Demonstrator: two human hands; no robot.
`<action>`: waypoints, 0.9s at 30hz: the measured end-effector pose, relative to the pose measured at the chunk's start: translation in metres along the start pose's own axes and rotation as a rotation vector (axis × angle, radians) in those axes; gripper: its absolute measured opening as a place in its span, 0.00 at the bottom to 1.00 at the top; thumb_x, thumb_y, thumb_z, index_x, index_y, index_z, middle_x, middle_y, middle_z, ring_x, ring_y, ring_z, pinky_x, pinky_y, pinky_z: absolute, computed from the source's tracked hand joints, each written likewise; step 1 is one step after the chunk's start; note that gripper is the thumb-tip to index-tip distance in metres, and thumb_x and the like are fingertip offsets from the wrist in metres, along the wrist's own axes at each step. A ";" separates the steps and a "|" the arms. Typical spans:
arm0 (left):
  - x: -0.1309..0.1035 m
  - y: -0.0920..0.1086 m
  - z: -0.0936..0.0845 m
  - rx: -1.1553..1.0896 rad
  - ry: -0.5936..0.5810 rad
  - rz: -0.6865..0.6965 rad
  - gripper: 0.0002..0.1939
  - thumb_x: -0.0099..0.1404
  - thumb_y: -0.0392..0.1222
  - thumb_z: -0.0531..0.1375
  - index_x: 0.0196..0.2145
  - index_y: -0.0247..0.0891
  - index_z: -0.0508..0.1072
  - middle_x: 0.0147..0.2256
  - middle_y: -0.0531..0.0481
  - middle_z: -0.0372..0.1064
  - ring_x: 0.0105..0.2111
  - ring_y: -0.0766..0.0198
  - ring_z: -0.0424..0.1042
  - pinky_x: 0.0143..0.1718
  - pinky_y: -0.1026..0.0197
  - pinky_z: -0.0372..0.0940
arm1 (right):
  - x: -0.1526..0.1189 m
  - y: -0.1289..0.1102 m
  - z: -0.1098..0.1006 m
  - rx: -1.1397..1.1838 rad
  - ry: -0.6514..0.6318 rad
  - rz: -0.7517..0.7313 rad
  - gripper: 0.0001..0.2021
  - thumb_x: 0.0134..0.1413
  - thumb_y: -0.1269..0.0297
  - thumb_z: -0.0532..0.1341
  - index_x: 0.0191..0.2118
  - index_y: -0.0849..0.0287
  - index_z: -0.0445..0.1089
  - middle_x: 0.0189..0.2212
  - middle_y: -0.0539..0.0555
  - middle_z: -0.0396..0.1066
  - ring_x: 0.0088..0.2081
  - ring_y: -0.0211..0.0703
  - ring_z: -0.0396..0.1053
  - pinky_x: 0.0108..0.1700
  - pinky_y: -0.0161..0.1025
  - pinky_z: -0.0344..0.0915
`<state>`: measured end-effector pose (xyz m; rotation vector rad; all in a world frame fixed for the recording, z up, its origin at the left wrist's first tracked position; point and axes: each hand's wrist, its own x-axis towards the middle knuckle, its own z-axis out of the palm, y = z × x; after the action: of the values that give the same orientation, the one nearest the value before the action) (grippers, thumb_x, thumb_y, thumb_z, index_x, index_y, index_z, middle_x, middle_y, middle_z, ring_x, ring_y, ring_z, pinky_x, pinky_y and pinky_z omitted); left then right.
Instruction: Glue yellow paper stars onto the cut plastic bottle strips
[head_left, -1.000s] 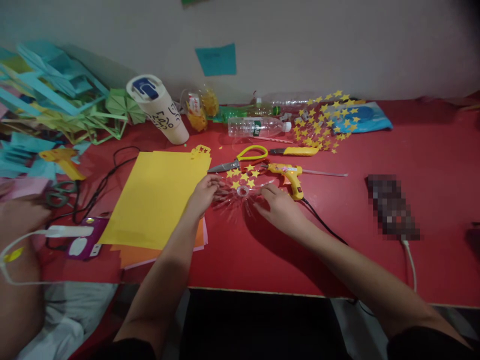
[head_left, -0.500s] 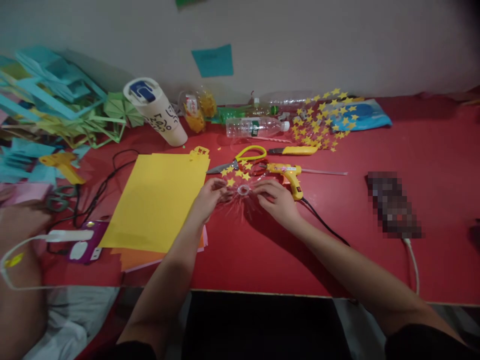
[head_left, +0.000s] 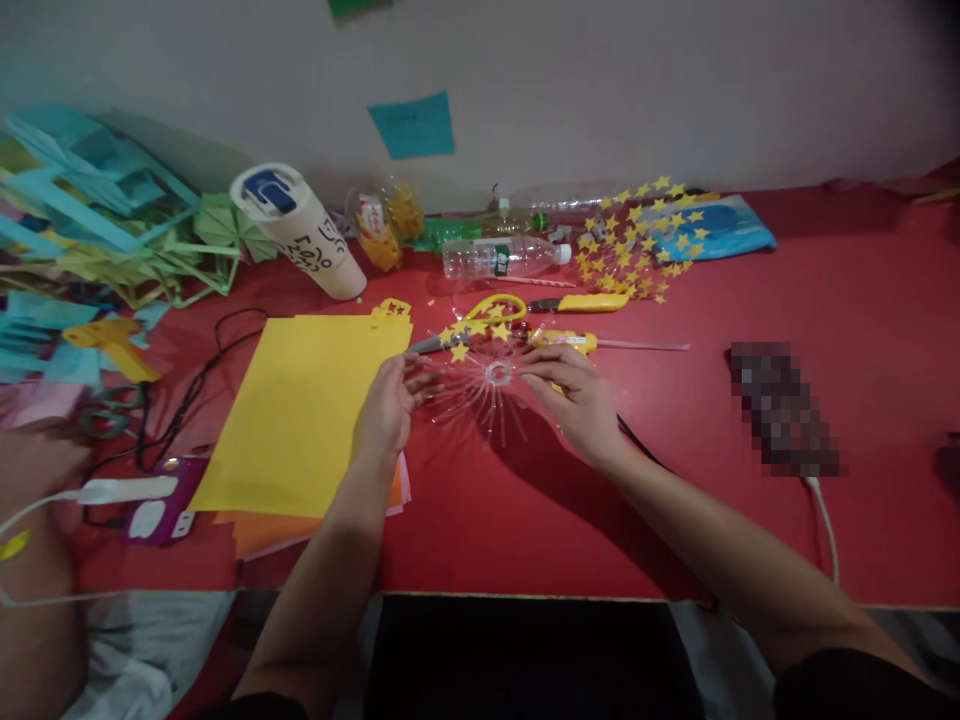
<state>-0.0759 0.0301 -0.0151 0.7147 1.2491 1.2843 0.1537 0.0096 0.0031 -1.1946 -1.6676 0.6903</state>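
Note:
A clear plastic bottle top [head_left: 498,374], cut into thin strips that fan out all round its neck, is between my hands above the red table. Yellow paper stars [head_left: 501,331] sit on the strips along its far side; the nearer strips are bare. My right hand [head_left: 571,395] pinches the strips close to the neck on the right. On the left, my left hand [head_left: 394,400] has its fingers apart beside the strip ends, and any contact is hard to make out. Behind lie yellow-handled scissors [head_left: 499,303] and a yellow glue gun [head_left: 562,342], partly covered by my right hand.
Yellow paper sheets [head_left: 300,420] lie left of my arm. A yellow cutter knife [head_left: 592,302], a clear bottle [head_left: 480,258], a starred plastic piece [head_left: 637,245] and a white tumbler [head_left: 315,245] stand behind. A phone [head_left: 784,410] is right; another person's hand [head_left: 37,460] is far left.
My left hand has drawn away to the left from the strips and its fingers have spread. The bottle top has turned slightly, still in my right hand. The camera view has shifted a little.

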 end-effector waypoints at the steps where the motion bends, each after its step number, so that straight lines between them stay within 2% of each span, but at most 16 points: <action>1: 0.000 0.000 0.000 -0.009 -0.003 -0.008 0.12 0.55 0.44 0.63 0.35 0.38 0.68 0.34 0.52 0.72 0.31 0.66 0.75 0.31 0.64 0.70 | 0.001 -0.004 -0.003 0.015 0.006 0.001 0.08 0.58 0.64 0.59 0.33 0.54 0.76 0.38 0.54 0.73 0.43 0.43 0.71 0.48 0.48 0.68; 4: -0.007 -0.003 0.008 0.032 -0.156 -0.128 0.17 0.44 0.34 0.68 0.34 0.37 0.71 0.34 0.52 0.74 0.32 0.66 0.75 0.37 0.63 0.71 | 0.002 -0.016 -0.008 0.052 0.005 -0.002 0.07 0.57 0.66 0.60 0.34 0.54 0.77 0.38 0.54 0.74 0.42 0.43 0.71 0.47 0.47 0.68; 5: -0.012 -0.005 0.013 0.030 -0.219 -0.165 0.19 0.43 0.34 0.69 0.34 0.37 0.72 0.35 0.51 0.74 0.34 0.66 0.75 0.39 0.63 0.70 | 0.001 -0.018 -0.008 0.060 0.002 -0.009 0.07 0.57 0.66 0.60 0.34 0.54 0.77 0.38 0.54 0.74 0.42 0.43 0.71 0.47 0.47 0.68; 9: -0.030 -0.012 0.033 -0.056 -0.299 -0.181 0.27 0.37 0.36 0.73 0.38 0.40 0.73 0.37 0.52 0.75 0.36 0.64 0.75 0.41 0.62 0.70 | -0.003 -0.023 -0.005 0.063 -0.017 -0.061 0.07 0.57 0.67 0.60 0.34 0.54 0.77 0.37 0.53 0.74 0.41 0.42 0.71 0.47 0.47 0.68; 12: -0.035 -0.015 0.040 -0.069 -0.288 -0.135 0.28 0.35 0.37 0.75 0.36 0.40 0.72 0.35 0.53 0.75 0.34 0.64 0.75 0.40 0.61 0.70 | -0.006 -0.021 -0.001 0.053 -0.049 -0.080 0.06 0.57 0.66 0.60 0.34 0.53 0.77 0.37 0.53 0.74 0.41 0.42 0.71 0.47 0.47 0.68; 16: -0.033 -0.019 0.037 -0.087 -0.208 -0.117 0.25 0.35 0.39 0.75 0.31 0.39 0.69 0.29 0.55 0.74 0.28 0.66 0.74 0.37 0.59 0.71 | -0.007 -0.019 0.001 0.037 -0.089 -0.093 0.06 0.57 0.65 0.61 0.35 0.52 0.76 0.39 0.53 0.74 0.43 0.43 0.71 0.48 0.48 0.68; 19: -0.031 -0.020 0.034 -0.109 -0.178 -0.116 0.23 0.36 0.39 0.74 0.29 0.40 0.68 0.29 0.56 0.73 0.30 0.64 0.75 0.37 0.59 0.71 | -0.006 -0.021 -0.003 0.012 -0.129 -0.102 0.05 0.57 0.63 0.61 0.36 0.53 0.75 0.41 0.53 0.73 0.45 0.44 0.71 0.50 0.49 0.67; 21: -0.030 -0.020 0.032 -0.082 -0.204 -0.125 0.22 0.39 0.37 0.73 0.31 0.40 0.69 0.31 0.55 0.74 0.34 0.62 0.76 0.39 0.58 0.71 | -0.005 -0.026 -0.010 -0.003 -0.135 -0.105 0.05 0.57 0.61 0.61 0.37 0.54 0.74 0.42 0.54 0.72 0.47 0.45 0.70 0.51 0.50 0.67; 25: -0.029 -0.019 0.030 -0.070 -0.235 -0.131 0.17 0.47 0.35 0.70 0.34 0.41 0.70 0.35 0.53 0.74 0.35 0.61 0.76 0.41 0.55 0.71 | -0.001 -0.046 -0.032 -0.125 -0.023 -0.121 0.05 0.58 0.61 0.60 0.38 0.54 0.72 0.45 0.56 0.70 0.49 0.47 0.69 0.51 0.51 0.66; 27: -0.028 -0.018 0.032 -0.095 -0.225 -0.142 0.16 0.46 0.34 0.69 0.33 0.40 0.70 0.34 0.53 0.74 0.32 0.63 0.76 0.39 0.56 0.72 | 0.002 -0.059 -0.042 -0.218 0.073 -0.187 0.03 0.58 0.65 0.60 0.37 0.53 0.72 0.43 0.55 0.71 0.47 0.46 0.69 0.49 0.48 0.66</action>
<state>-0.0359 0.0067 -0.0164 0.6701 1.0307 1.1066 0.1680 -0.0137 0.0703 -1.1802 -1.7997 0.3520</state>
